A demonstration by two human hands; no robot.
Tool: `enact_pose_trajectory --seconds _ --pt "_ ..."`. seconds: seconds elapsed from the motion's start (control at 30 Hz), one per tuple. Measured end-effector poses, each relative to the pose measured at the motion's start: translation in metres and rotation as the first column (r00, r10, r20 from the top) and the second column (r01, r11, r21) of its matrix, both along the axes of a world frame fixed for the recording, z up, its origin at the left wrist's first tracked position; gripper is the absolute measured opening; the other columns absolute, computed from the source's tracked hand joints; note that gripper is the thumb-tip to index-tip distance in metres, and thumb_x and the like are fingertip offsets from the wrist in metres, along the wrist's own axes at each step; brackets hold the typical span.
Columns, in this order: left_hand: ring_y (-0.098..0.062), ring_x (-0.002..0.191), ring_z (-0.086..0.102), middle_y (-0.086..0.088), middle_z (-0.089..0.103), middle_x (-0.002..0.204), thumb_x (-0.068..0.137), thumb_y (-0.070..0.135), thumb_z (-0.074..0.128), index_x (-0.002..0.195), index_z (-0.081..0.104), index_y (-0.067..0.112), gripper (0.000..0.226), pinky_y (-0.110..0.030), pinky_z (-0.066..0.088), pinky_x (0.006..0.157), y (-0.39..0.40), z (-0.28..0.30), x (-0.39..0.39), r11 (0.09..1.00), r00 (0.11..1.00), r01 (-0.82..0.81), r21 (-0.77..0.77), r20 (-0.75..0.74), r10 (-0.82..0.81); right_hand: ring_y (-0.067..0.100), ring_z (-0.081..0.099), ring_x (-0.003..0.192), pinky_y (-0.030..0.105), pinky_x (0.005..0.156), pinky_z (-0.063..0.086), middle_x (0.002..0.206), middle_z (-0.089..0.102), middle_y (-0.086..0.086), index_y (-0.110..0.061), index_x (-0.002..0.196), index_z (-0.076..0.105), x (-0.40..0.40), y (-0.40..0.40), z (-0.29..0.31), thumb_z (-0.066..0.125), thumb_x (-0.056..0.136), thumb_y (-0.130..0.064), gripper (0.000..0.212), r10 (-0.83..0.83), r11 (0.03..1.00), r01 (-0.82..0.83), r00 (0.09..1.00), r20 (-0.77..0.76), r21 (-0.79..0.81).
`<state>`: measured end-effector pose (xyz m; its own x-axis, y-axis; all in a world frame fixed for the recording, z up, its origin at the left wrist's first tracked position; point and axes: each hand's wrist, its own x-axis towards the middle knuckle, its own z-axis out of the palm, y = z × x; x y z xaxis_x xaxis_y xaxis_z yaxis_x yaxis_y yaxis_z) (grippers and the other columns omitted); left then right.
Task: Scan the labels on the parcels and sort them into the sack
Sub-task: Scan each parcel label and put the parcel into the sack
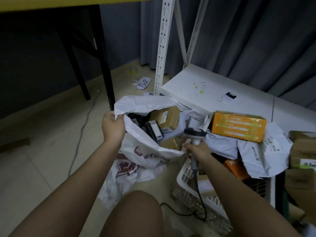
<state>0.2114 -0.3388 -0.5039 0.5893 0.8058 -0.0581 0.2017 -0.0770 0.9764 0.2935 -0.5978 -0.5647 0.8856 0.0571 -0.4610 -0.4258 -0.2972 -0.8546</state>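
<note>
I see my left hand (112,124) pinching the crinkled rim of the white plastic sack (145,146), which slumps open on the tiled floor. My right hand (196,152) grips the scanner (195,135) by its handle and seems to catch the sack's near edge too. Inside lie brown cardboard parcels (166,117); a glossy orange box (238,125) sits on soft grey mailers (263,151) beside it.

— What sort of place am I looking into?

— I'd call it a small parcel-sorting room. I see a white slotted-steel rack (161,41) with a low white shelf (212,86), and cardboard parcels (237,125) and grey mailer bags (266,151) heaped at the shelf's near edge.

— Anything else?

— A handheld barcode scanner (195,134), a white woven sack (145,147) on the tiled floor (42,168), numbered paper slips (144,82) there too, grey curtains (256,31) behind.
</note>
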Motion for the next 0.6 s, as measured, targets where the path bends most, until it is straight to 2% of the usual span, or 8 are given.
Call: enact_pose_trajectory --seconds 0.13,0.2,0.3,0.33,0.4,0.47,0.53,0.6 --pt "-0.037 0.092 0.061 -0.022 0.06 0.095 0.095 0.016 0.046 0.104 0.05 -0.001 0.02 -0.037 0.049 0.075 -0.005 -0.013 -0.007 0.992 0.973 0.111 0.067 -0.209 -0.095 0.033 0.06 0.082 0.053 0.085 0.056 0.084 0.056 0.016 -0.012 0.082 0.055 0.002 -0.006 -0.001 0.072 0.086 -0.008 0.018 -0.038 0.999 0.037 0.999 -0.016 -0.026" --pt "-0.037 0.095 0.06 -0.018 0.056 0.101 0.095 0.014 0.046 0.109 0.041 0.005 0.018 -0.039 0.049 0.076 -0.014 -0.019 -0.008 0.973 0.925 0.208 0.099 -0.344 -0.163 0.032 0.058 0.073 0.05 0.075 0.058 0.078 0.054 0.017 -0.01 0.08 0.053 0.007 -0.011 -0.004 0.072 0.085 -0.006 0.02 -0.067 0.996 0.066 0.998 -0.016 -0.063" --pt "-0.039 0.112 0.048 -0.021 0.045 0.124 0.085 0.003 0.054 0.127 0.036 0.004 0.046 -0.042 0.042 0.083 -0.031 -0.027 -0.001 0.915 0.847 0.286 0.284 -0.521 -0.103 0.028 0.054 0.062 0.035 0.054 0.049 0.071 0.052 0.017 -0.008 0.078 0.051 0.017 -0.021 -0.011 0.069 0.086 -0.004 0.021 -0.105 0.993 0.105 0.994 -0.004 -0.062" --pt "-0.04 0.115 0.044 -0.022 0.042 0.128 0.076 -0.001 0.059 0.133 0.037 0.005 0.061 -0.044 0.042 0.086 -0.035 -0.032 0.003 0.839 0.846 0.311 0.447 -0.532 -0.03 0.028 0.053 0.061 0.034 0.053 0.047 0.07 0.052 0.017 -0.008 0.078 0.05 0.021 -0.025 -0.014 0.068 0.087 -0.004 0.02 -0.117 0.992 0.116 0.993 -0.008 -0.057" --pt "-0.043 0.113 0.049 -0.027 0.047 0.128 0.052 -0.004 0.07 0.135 0.044 0.004 0.087 -0.049 0.044 0.091 -0.044 -0.046 0.017 0.553 0.868 0.384 0.739 -0.494 0.057 0.03 0.054 0.062 0.036 0.058 0.048 0.072 0.053 0.019 -0.006 0.08 0.052 0.031 -0.032 -0.02 0.068 0.087 -0.007 0.018 -0.145 0.988 0.144 0.989 -0.019 -0.049" --pt "-0.045 0.117 0.05 -0.028 0.05 0.13 0.038 -0.001 0.077 0.134 0.05 0.006 0.099 -0.058 0.037 0.1 -0.052 -0.056 0.033 0.295 0.879 0.438 0.849 -0.474 0.059 0.031 0.055 0.064 0.04 0.064 0.049 0.071 0.054 0.019 -0.005 0.082 0.053 0.042 -0.04 -0.027 0.069 0.088 -0.008 0.017 -0.166 0.986 0.166 0.985 -0.045 -0.019" --pt "-0.045 0.124 0.047 -0.028 0.049 0.133 0.038 0.003 0.08 0.13 0.055 0.008 0.095 -0.061 0.024 0.107 -0.065 -0.056 0.049 0.127 0.875 0.482 0.867 -0.484 -0.017 0.032 0.056 0.065 0.044 0.069 0.051 0.067 0.055 0.018 -0.005 0.08 0.055 0.054 -0.048 -0.031 0.07 0.087 -0.011 0.017 -0.177 0.984 0.178 0.981 -0.08 0.006" --pt "-0.042 0.123 0.05 -0.025 0.054 0.129 0.05 0.011 0.077 0.118 0.063 0.01 0.07 -0.057 0.019 0.109 -0.083 -0.058 0.064 -0.042 0.865 0.477 0.878 -0.478 -0.152 0.031 0.055 0.06 0.045 0.069 0.05 0.062 0.056 0.018 -0.004 0.072 0.055 0.063 -0.054 -0.034 0.07 0.087 -0.012 0.023 -0.165 0.985 0.169 0.981 -0.103 0.031"
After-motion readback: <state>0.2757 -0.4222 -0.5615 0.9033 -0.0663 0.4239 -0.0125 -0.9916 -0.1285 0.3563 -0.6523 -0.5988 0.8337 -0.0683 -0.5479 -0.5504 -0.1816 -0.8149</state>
